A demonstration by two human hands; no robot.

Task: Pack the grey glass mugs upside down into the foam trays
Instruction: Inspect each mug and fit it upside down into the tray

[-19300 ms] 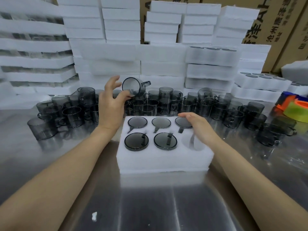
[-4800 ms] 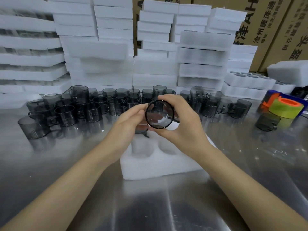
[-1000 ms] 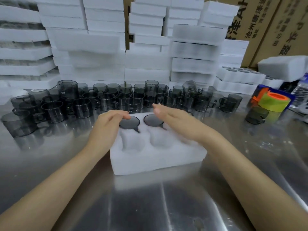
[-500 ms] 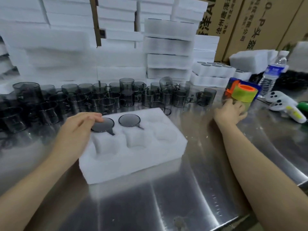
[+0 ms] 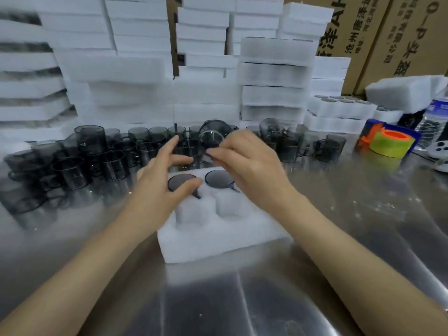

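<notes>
A white foam tray lies on the steel table in front of me. Two grey glass mugs sit upside down in its back row, the left mug and the right mug. The front pockets that show hold nothing. My right hand pinches a third grey mug by its handle, lifted above the tray's back edge and tilted with its mouth toward me. My left hand is spread, its thumb lying over the left mug's base and its fingers stretched toward the lifted mug.
Several loose grey mugs crowd the table behind and left of the tray. Stacks of foam trays rise at the back, with packed trays at right. Tape rolls, a water bottle and cardboard boxes stand at far right.
My right hand has come back from the far right by the tape rolls, now holding a mug above the tray. My left fingers have lifted toward it.
</notes>
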